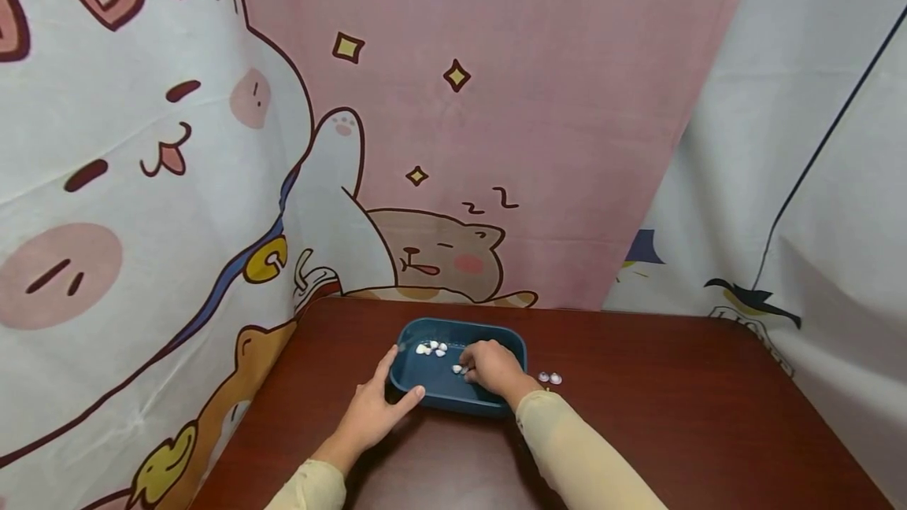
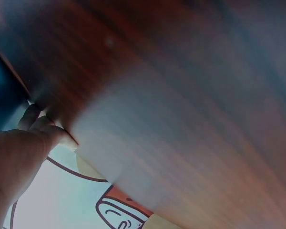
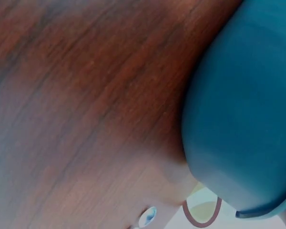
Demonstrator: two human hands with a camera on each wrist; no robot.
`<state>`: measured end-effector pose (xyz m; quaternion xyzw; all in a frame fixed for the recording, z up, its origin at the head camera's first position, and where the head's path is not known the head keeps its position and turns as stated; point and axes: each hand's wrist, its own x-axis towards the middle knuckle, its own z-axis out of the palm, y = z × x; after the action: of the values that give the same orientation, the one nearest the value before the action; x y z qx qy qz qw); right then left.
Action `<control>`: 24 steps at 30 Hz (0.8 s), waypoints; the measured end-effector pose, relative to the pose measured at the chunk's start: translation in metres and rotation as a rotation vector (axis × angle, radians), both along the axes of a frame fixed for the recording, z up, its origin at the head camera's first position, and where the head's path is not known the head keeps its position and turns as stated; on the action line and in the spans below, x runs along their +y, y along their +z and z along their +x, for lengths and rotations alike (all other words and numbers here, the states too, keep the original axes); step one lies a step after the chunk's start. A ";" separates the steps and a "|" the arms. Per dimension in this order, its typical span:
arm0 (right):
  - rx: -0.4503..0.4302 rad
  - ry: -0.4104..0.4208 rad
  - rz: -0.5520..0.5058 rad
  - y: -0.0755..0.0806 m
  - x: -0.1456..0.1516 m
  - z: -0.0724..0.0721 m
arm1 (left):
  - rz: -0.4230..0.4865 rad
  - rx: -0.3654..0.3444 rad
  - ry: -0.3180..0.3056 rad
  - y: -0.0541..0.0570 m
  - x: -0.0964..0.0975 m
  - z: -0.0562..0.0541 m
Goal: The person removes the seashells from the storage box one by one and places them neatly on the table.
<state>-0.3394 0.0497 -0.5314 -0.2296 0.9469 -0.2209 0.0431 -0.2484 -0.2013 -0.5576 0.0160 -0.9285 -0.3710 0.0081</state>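
Note:
A blue rectangular tray stands on the table. Several small white shell-like pieces lie inside it toward the left; their exact kind is too small to tell. My left hand spreads around the tray's near left corner, fingers at the left side and thumb by the front rim. In the left wrist view that hand shows beside the tray's dark blue edge. Over the tray's right half, my right hand points down with curled fingers, pinching a small white piece. Another white piece lies beside the fingertips.
Two more small whitish pieces rest on the brown wooden table, right of the tray. One oval piece also shows in the right wrist view. A cartoon-printed cloth hangs behind the table and along its left side.

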 end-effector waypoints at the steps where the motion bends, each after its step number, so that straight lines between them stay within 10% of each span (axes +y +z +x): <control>1: -0.004 0.001 0.004 0.000 0.000 0.000 | 0.001 -0.001 -0.001 0.000 0.000 0.000; 24: -0.098 -0.078 0.053 0.003 -0.002 -0.001 | 0.006 0.010 -0.004 -0.001 0.000 0.000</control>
<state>-0.3400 0.0478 -0.5281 -0.1805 0.9573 -0.2084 0.0867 -0.2487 -0.2010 -0.5588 0.0125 -0.9273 -0.3739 0.0120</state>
